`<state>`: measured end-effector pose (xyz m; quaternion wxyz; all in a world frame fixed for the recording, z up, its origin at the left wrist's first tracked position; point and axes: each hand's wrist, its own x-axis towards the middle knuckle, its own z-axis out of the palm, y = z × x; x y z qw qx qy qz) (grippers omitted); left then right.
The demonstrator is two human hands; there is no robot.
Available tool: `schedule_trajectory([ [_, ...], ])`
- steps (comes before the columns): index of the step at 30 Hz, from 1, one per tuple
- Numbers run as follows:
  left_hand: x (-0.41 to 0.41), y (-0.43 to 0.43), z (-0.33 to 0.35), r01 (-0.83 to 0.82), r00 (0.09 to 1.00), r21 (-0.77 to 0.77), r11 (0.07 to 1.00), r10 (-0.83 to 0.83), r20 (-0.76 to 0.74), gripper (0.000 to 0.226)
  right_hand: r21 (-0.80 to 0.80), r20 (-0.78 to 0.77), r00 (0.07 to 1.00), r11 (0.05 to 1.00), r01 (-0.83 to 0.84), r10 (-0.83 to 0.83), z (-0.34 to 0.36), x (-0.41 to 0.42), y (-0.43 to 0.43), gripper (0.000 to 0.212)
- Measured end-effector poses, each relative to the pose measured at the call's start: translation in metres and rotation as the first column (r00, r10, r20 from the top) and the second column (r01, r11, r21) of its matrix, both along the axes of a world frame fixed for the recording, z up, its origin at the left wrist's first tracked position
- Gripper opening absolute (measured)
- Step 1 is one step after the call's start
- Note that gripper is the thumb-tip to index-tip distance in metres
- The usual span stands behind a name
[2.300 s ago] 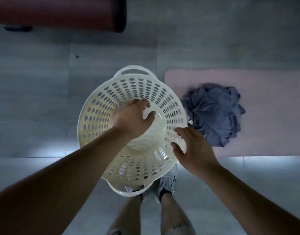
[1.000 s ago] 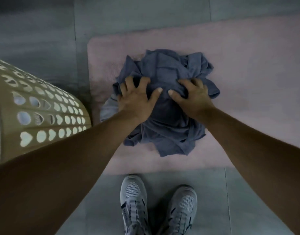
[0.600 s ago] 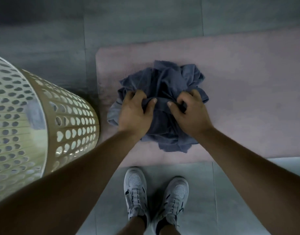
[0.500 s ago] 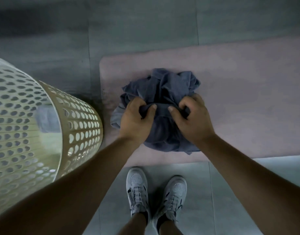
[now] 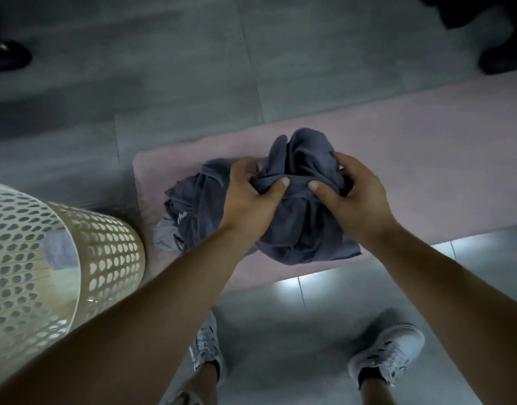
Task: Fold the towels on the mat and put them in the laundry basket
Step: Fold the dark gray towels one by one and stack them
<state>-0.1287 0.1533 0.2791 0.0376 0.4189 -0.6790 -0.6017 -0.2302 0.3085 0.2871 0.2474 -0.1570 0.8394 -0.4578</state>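
Observation:
A crumpled pile of dark grey-blue towels [image 5: 298,226] lies on the left end of a pink mat [image 5: 426,159]. My left hand [image 5: 248,197] grips a bunch of the top towel, thumb pinching a fold. Beside it, my right hand [image 5: 350,194] grips the same cloth, and the fabric is stretched between my two thumbs. The gathered cloth rises in a hump above my hands. The cream perforated laundry basket [image 5: 105,252] stands on the floor to the left of the mat, with something pale grey showing inside it.
Grey floor tiles [image 5: 193,68] surround the mat. My two white sneakers [image 5: 388,355] stand apart just in front of the mat's near edge. Dark shoes of other people show at the far left [image 5: 6,55] and far right [image 5: 505,59].
My hands left the basket, reached the towel pile and closed on its top cloth, bunching and lifting it. My feet have stepped apart, and the view has shifted right.

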Motion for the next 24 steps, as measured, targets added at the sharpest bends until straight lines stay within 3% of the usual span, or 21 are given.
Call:
schedule_trajectory([
  [2,-0.034,0.038,0.011,0.016,1.000,0.061,0.998,-0.016,-0.007,0.048,0.007,-0.035,0.999,1.000,-0.002,0.002,0.006,-0.031,0.038,0.041],
  [5,-0.081,0.102,0.019,0.028,0.998,0.077,0.997,-0.025,-0.049,0.031,0.028,-0.081,0.997,1.000,-0.010,0.012,0.006,-0.077,0.100,0.040],
  [13,-0.188,0.250,0.009,-0.080,0.993,0.262,0.962,0.099,-0.061,0.022,0.107,-0.143,0.986,0.992,-0.071,0.086,-0.004,-0.193,0.236,0.036],
  [24,-0.331,0.328,-0.102,0.034,0.999,0.224,0.974,-0.028,-0.028,0.021,0.267,-0.144,0.982,0.961,-0.077,0.119,-0.094,-0.331,0.321,0.034],
])
